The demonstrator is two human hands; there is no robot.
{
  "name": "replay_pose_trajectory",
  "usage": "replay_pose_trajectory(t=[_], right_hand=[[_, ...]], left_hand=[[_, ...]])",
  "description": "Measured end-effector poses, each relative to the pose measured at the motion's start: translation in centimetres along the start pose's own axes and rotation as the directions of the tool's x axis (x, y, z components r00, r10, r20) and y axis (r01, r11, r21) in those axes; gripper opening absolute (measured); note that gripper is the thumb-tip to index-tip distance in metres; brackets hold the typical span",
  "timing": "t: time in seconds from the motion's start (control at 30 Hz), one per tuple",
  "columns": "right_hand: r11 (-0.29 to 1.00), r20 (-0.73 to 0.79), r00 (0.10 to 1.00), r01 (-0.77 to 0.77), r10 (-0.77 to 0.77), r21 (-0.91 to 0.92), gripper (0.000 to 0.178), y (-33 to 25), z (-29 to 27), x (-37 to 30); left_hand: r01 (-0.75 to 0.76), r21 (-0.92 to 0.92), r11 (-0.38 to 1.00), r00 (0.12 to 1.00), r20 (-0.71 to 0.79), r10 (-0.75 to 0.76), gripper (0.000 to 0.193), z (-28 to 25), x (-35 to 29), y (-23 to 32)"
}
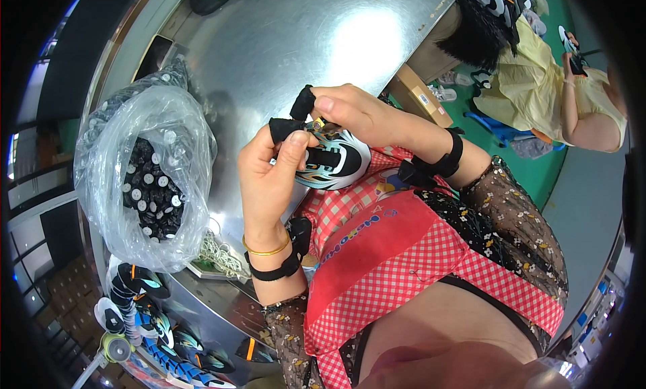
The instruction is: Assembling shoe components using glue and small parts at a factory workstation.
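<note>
A sneaker [351, 161] in white, teal and black lies against my apron, below my hands. My left hand [268, 161] is closed at its near-left end, thumb and fingers pinched together. From the other side my right hand [353, 113] is closed on the same end, its fingertips almost meeting the left ones. Black cloth covers wrap some of my fingers. Between the fingertips shows a small gold and black part [317, 125]; its kind is too small to tell. Both wrists carry black straps, and the left also a gold bangle [266, 248].
A clear plastic bag [192, 187] of small black pieces with white discs stands left on the metal table [262, 46]. White laces [221, 256] lie beside it. More shoes [158, 322] are at lower left. A cardboard box [418, 96] and a co-worker's arm [572, 113] are at right.
</note>
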State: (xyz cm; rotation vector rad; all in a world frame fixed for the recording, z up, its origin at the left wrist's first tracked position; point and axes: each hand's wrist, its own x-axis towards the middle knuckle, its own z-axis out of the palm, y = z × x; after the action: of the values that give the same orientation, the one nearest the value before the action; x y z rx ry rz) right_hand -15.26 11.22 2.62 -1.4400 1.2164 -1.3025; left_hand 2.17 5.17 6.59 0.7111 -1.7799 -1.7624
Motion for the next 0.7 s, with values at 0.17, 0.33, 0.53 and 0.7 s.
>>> replay_pose_trajectory(t=[0.17, 0.33, 0.53, 0.7], right_hand=[[0.999, 0.010, 1.000, -0.015, 0.016, -0.035, 0.044, -0.2, -0.1, 0.0], [1.000, 0.016, 1.000, -0.010, 0.010, 0.002, 0.044, 0.1, 0.0, 0.0], [0.936, 0.008, 0.977, -0.207, 0.214, 0.284, 0.040, -0.7, -0.1, -0.2], [0.863, 0.229, 0.936, -0.339, 0.268, 0.374, 0.025, -1.2, 1.4, -0.8]], left_hand=[[0.000, -0.005, 1.000, 1.000, -0.012, 0.000, 0.012, 0.0, 0.0, 0.0], [0.004, 0.003, 1.000, 1.000, -0.014, -0.004, 0.012, 0.0, 0.0, 0.0], [-0.031, -0.023, 0.999, 0.998, -0.052, 0.030, 0.013, -0.1, 0.2, -0.3], [-0.085, -0.061, 0.995, 0.990, -0.122, 0.077, 0.014, 0.2, 0.9, -0.1]])
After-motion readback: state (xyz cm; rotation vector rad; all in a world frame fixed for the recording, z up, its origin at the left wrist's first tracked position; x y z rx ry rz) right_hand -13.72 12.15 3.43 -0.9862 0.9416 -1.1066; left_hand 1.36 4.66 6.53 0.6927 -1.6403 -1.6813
